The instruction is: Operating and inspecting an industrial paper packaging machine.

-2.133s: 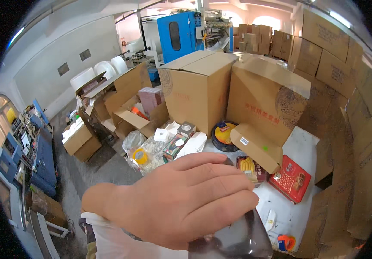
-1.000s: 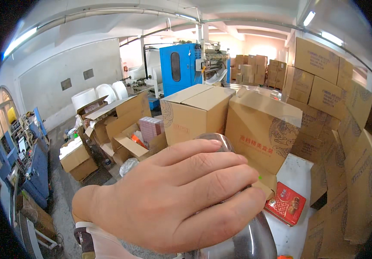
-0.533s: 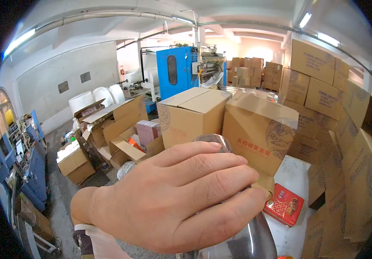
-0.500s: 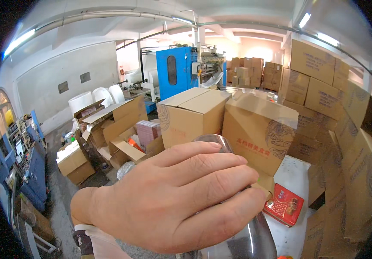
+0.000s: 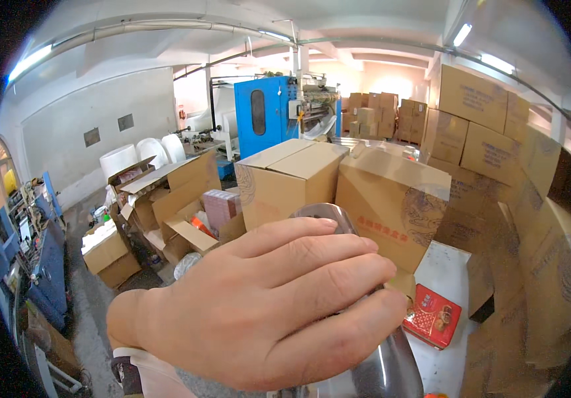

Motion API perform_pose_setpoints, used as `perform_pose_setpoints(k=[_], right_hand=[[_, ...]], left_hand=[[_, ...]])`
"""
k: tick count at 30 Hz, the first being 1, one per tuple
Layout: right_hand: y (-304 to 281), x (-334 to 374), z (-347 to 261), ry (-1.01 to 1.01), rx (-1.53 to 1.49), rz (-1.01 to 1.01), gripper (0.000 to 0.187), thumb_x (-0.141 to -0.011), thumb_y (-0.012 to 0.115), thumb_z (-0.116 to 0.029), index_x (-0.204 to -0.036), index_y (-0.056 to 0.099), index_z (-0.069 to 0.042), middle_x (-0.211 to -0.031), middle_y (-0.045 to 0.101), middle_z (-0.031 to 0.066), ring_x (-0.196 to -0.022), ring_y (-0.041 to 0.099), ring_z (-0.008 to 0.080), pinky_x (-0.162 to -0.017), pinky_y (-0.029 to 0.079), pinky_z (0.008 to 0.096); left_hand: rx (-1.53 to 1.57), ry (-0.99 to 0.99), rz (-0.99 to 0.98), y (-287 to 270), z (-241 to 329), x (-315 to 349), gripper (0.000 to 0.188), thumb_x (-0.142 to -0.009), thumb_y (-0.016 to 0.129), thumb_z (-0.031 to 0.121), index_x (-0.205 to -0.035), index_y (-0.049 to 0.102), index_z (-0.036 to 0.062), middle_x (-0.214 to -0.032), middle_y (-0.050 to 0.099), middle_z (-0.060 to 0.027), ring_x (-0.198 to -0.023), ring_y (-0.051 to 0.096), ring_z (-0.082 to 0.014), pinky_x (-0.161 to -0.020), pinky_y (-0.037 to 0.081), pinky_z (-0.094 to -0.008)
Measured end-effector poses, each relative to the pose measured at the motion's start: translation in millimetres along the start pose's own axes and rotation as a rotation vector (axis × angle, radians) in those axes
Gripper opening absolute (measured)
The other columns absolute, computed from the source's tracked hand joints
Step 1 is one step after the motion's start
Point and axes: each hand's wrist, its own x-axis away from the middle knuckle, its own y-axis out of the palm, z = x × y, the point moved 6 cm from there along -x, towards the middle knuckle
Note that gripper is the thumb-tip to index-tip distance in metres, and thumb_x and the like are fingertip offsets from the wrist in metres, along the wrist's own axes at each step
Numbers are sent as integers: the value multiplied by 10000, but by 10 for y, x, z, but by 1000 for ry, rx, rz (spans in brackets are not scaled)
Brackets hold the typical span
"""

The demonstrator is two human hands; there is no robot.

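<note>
My left hand (image 5: pixel 279 298) fills the lower middle of the view, very close, with its back toward me. Its fingers point right and curve over a dark, glossy, see-through rounded object (image 5: pixel 391 361), whose kind I cannot make out. The same smoky material shows above the fingertips. The thumb is hidden below. A pale sleeve with a dark cuff band covers the wrist. Just beyond the fingers, a red printed flat box (image 5: pixel 434 316) lies on a white surface (image 5: pixel 446 268). My right hand is out of sight.
Two big cardboard cartons (image 5: pixel 292 174) stand ahead, one with raised flaps. Open cartons (image 5: pixel 186 219) with packs inside sit at left. Stacked cartons (image 5: pixel 497 149) wall the right side. A blue machine (image 5: pixel 265 116), white rolls (image 5: pixel 119 159) and another machine (image 5: pixel 43 265) stand farther off.
The surroundings have shifted slightly left in the view. My left hand and the dark rounded object keep almost the same place in the picture.
</note>
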Motion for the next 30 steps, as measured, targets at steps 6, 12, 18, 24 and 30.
perform_pose_setpoints(k=[6, 12, 18, 24, 30], right_hand=[[-10, -1, 47, 7, -105, 6, 524, -908, 681, -111, -1347, 401, -50, -1103, 537, 155, -868, 628, 233, -715, 580, 341], [26, 123, -128, 92, -71, 44, 733, -913, 683, -148, -1500, 246, -99, -1070, 567, 133, -829, 635, 209, -656, 543, 305], [26, 92, -121, 38, 118, 11, 797, -919, 687, -212, -1533, 187, -123, -1104, 572, 144, -875, 640, 208, -681, 540, 324], [24, -103, -245, -116, 201, 58, 844, -803, 792, -193, -1449, 295, 27, -1067, 617, 151, -876, 615, 179, -750, 518, 311], [22, -15, -1262, -420, 388, 62, 706, -728, 820, -83, -1355, 501, -20, -1250, 578, 135, -971, 643, 196, -779, 553, 308]], left_hand=[[31, 16, -46, -1, -30, 4, 227, -862, 650, 127, -1074, 640, 47, -1090, 697, -165, -989, 687, -290, -848, 552, -410], [64, -21, -105, 25, -54, 55, 231, -873, 638, 125, -1090, 635, 43, -1101, 692, -167, -1000, 686, -299, -863, 549, -411], [295, -151, -208, 185, -187, 303, 291, -892, 627, 124, -1171, 604, 45, -1187, 659, -159, -1110, 644, -266, -991, 472, -455], [618, -395, -366, 805, -481, 811, 792, -633, 844, 283, -1307, 488, 68, -1233, 596, -111, -1137, 589, -299, -1059, 404, -491], [811, -1040, -298, 2252, -5, 2160, 751, -627, 887, 290, -1244, 544, 35, -1156, 625, -189, -1119, 603, -327, -951, 478, -391]])
